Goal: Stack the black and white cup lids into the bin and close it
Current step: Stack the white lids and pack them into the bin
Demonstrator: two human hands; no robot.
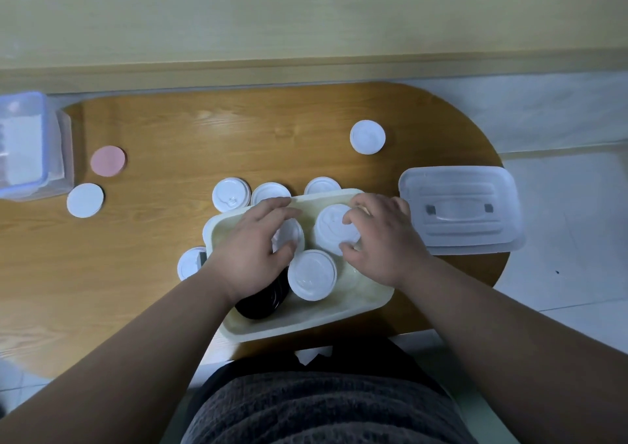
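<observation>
Head view looks down at a cream bin (pixel 353 307) on the near part of the wooden desk (pixel 170 239). The right hand (pixel 380 239) is clamped on a white lid stack (pixel 334 229) in the bin's far right corner, with fingertips on its far edge and the thumb on its near edge. The left hand (pixel 251 250) lies over a white lid (pixel 292 234) in the bin's far left part, with the thumb at the lid's near edge and the fingers reaching to the bin's far rim; I cannot tell whether it grips. A second white stack (pixel 312 275) sits in the middle of the bin, and black lids (pixel 263 299) lean at its near left, partly under the left wrist. The clear bin cover (pixel 460 211) lies flat on the desk just right of the bin. Loose white lids (pixel 231 195) lie just beyond the bin's far rim, another one (pixel 190 263) touches its left wall, and one more (pixel 367 137) sits farther off
</observation>
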